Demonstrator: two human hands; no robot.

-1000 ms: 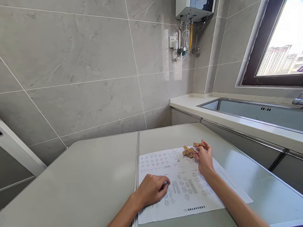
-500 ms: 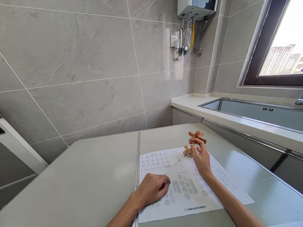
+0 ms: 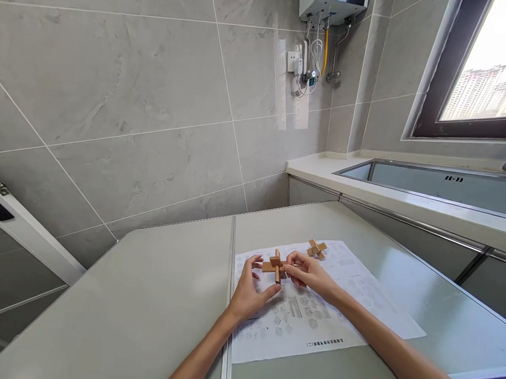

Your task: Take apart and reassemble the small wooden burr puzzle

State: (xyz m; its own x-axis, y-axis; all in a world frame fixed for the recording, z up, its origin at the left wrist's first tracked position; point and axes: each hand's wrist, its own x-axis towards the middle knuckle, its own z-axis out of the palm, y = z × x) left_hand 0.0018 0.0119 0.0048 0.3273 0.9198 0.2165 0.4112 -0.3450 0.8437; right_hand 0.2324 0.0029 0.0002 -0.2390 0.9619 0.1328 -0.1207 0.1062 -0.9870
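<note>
A brown wooden burr puzzle (image 3: 277, 264), made of crossed sticks, is held above the printed sheet (image 3: 272, 345). The fingers of my right hand (image 3: 312, 275) pinch its right side. My left hand (image 3: 249, 294) curves around its left side, thumb and fingers spread apart; whether a fingertip touches the wood is hard to make out. A second, lighter wooden burr puzzle (image 3: 317, 249) lies at the far edge of the sheet, beyond my right hand. The sheet carries small line drawings and a line of bold characters upside down to me.
The sheet lies on a pale table (image 3: 170, 297) with a seam (image 3: 231, 277) running lengthwise. A counter with a sink (image 3: 427, 187) stands along the right. Behind rises a grey tiled wall (image 3: 148, 97) with a socket (image 3: 293, 61) and a water heater (image 3: 332, 9).
My right hand has brought the brown puzzle from the far side of the sheet toward me and to the left. My left hand has lifted off the sheet and opened beside it.
</note>
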